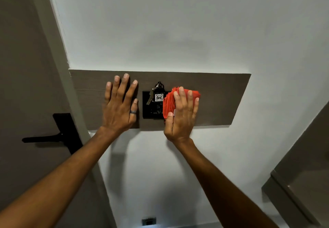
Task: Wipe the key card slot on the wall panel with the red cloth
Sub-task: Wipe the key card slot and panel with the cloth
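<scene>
A black key card slot [150, 109] sits in the middle of a long brown wall panel [222, 99]. A key tag marked 406 with keys [157, 95] stands in the slot. My right hand [181, 113] presses a folded red cloth [169, 103] flat against the slot's right side, covering that edge. My left hand [121, 103], fingers spread and a ring on the thumb, lies flat on the panel just left of the slot and holds nothing.
A brown door with a black lever handle [53, 135] stands at the left. White wall surrounds the panel. A brown cabinet [302, 183] juts in at the lower right. A small socket [148, 221] sits low on the wall.
</scene>
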Demonstrator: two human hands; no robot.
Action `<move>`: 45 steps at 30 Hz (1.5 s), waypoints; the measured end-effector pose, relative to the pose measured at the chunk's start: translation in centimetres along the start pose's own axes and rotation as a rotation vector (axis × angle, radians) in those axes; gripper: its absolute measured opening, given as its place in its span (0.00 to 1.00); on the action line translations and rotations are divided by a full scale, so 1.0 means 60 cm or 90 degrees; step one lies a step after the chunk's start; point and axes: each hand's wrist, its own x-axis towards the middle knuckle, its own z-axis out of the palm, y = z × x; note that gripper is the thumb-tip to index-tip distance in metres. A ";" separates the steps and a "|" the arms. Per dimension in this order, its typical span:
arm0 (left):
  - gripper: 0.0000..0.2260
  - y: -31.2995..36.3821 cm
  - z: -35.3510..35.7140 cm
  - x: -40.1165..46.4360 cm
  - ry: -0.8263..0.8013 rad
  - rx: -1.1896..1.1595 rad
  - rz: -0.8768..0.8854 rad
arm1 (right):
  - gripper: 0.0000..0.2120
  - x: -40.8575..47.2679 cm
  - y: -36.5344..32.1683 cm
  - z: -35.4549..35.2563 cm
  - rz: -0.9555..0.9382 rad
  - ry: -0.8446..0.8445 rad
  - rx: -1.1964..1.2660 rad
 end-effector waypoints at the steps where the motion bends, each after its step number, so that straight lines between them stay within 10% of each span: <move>1: 0.25 -0.004 0.004 0.001 0.009 0.024 0.017 | 0.30 0.008 0.004 0.006 -0.021 0.025 -0.026; 9: 0.25 -0.019 0.031 -0.013 0.049 0.069 0.032 | 0.25 0.014 0.089 0.037 -0.269 0.142 -0.165; 13: 0.26 -0.014 0.033 -0.011 0.069 0.080 0.032 | 0.23 -0.005 0.040 0.060 -0.033 0.210 -0.111; 17: 0.26 -0.009 0.037 -0.014 0.069 0.094 0.028 | 0.22 0.012 0.058 0.035 -0.192 0.150 -0.117; 22: 0.27 0.004 0.042 -0.016 0.074 0.068 -0.012 | 0.22 0.036 0.004 0.059 -0.043 0.175 -0.069; 25: 0.27 0.000 0.048 -0.020 0.076 0.071 -0.005 | 0.21 0.020 0.073 0.029 -0.227 0.133 -0.085; 30: 0.27 0.007 0.048 -0.018 0.079 0.073 -0.024 | 0.22 0.002 0.013 0.063 -0.014 0.189 -0.082; 33: 0.27 0.008 0.047 -0.019 0.080 0.060 -0.020 | 0.23 0.014 0.053 0.044 -0.180 0.136 -0.073; 45: 0.27 0.009 0.044 -0.015 0.086 0.061 -0.008 | 0.21 0.043 0.029 0.040 -0.037 0.173 -0.108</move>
